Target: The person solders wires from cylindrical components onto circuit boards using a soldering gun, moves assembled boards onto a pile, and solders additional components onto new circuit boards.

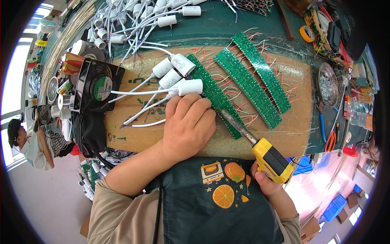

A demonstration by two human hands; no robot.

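Dark green apron with orange fruit print (219, 203) sat closest to the lens. Right hand (266, 181) was closed tight round the yellow-and-black handle of a soldering iron (252, 140), whose long axis ran up-left, tip meeting the near end of the nearest long green circuit board strip (215, 95) on the brown board work mat (284, 130). Left hand (189, 124), curled knuckles-up, pressed there just left of the tip, touching a white cylindrical capacitor with white lead (189, 86); whether its fingers pinched anything couldn't be told.

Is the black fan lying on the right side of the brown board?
No, the fan lies at the left edge of the board, beyond the white capacitors by the left hand.
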